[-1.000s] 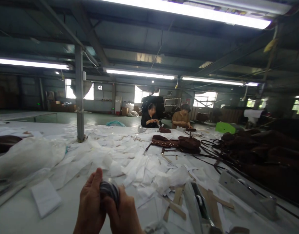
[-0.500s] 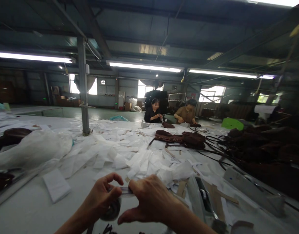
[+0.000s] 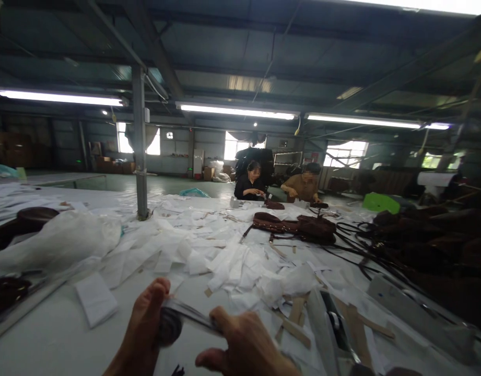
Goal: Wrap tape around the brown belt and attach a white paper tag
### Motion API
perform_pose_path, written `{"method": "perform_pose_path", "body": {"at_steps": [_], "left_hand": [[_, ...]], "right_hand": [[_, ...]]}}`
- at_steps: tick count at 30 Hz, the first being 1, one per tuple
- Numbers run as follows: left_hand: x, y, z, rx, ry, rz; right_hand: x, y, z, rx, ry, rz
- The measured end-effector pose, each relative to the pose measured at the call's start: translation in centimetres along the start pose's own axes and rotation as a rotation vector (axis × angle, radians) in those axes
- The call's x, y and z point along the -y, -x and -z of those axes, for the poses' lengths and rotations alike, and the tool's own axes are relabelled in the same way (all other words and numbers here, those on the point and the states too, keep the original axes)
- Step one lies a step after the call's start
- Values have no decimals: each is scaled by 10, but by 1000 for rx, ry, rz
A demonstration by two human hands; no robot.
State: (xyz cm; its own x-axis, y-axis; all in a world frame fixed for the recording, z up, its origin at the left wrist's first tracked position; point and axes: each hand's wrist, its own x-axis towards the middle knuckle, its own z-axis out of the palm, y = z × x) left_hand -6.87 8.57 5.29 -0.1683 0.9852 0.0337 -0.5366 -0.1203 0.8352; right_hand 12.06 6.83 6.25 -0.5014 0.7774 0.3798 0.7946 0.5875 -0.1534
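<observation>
Gripping roll (image 3: pixel 168 326) in left hand (image 3: pixel 144 334), right hand (image 3: pixel 240 347) pinching strip (image 3: pixel 193 316), keeping it taut above table (image 3: pixel 48 339).

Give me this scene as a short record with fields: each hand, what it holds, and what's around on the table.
left hand: grips a roll of tape
right hand: fingers pinch the strip pulled off the roll
table: white, strewn with paper scraps
right side: dark brown bags and straps
far end: two people seated, working
left side: clear plastic bag
</observation>
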Motion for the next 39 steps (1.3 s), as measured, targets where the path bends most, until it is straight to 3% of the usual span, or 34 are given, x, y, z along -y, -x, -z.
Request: {"method": "perform_pose_path", "body": {"at_steps": [3,5,7,9,13,15,17,19,21,23,24,26,28,30,33,39], "left_hand": [[11,5,-27,-264,215,141],[24,8,-35,-311,257,250],[38,11,-31,-297,231,309],[43,15,-20,-154,103,265],[25,23,-8,490,-498,185],[7,26,-15,570,-636,156],[-7,28,-29,457,-491,110],[-14,29,-43,234,-199,83],[-12,29,-54,2,50,105],[-4,26,-56,-125,151,126],[0,25,-54,-101,133,127],[6,25,-48,127,-41,113],[6,27,-41,422,-325,89],[1,31,-39,572,-575,70],[-6,32,-39,458,-667,29],[8,17,-37,167,-273,77]], "right_hand": [[29,-1,-53,-179,-347,-215],[41,0,-77,-258,-485,-367],[41,4,-84,-264,-430,-419],[30,11,-76,-180,-219,-323],[7,21,-33,67,64,75],[6,18,-10,94,-7,156],[13,10,10,39,-98,82],[23,0,23,-25,-159,-41],[31,-6,28,-61,-208,-142],[33,-7,26,-52,-206,-202],[31,-6,24,-32,-158,-218],[23,-1,19,51,-13,-183],[14,5,16,142,104,-51],[8,7,18,181,156,113],[3,4,27,167,151,192],[4,-2,30,139,134,70]]}}
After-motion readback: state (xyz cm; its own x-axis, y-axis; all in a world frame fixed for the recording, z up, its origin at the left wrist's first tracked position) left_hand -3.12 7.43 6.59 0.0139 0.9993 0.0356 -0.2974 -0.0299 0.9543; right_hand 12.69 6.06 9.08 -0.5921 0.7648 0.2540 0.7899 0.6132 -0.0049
